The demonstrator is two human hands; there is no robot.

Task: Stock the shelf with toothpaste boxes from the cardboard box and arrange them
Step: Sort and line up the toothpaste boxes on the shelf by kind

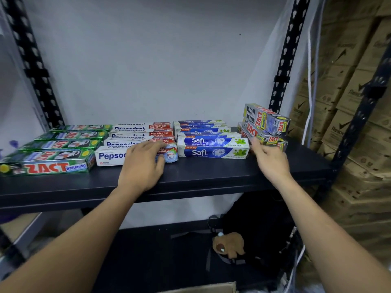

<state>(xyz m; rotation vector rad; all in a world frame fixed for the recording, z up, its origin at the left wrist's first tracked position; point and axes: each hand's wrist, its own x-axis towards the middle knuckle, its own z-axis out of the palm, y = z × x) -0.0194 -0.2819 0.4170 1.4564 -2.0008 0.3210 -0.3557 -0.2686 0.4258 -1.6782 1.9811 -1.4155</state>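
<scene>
Now left hand (141, 163) lies flat-fingered on Pepsodent box (110, 156); right hand (269, 158), fingers loose, seemingly touches ZACT stack (267, 122).

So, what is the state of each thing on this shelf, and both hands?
Green Zact Whitening cardboard boxes: flat, in a row.
White Pepsodent cardboard boxes: flat, in a row.
Blue-white Safi cardboard boxes: flat, in a row.
Silver Zact Smokers cardboard boxes: piled, top one askew.
Left hand: open, on front Pepsodent box.
Right hand: open, fingers touching silver pile.
</scene>
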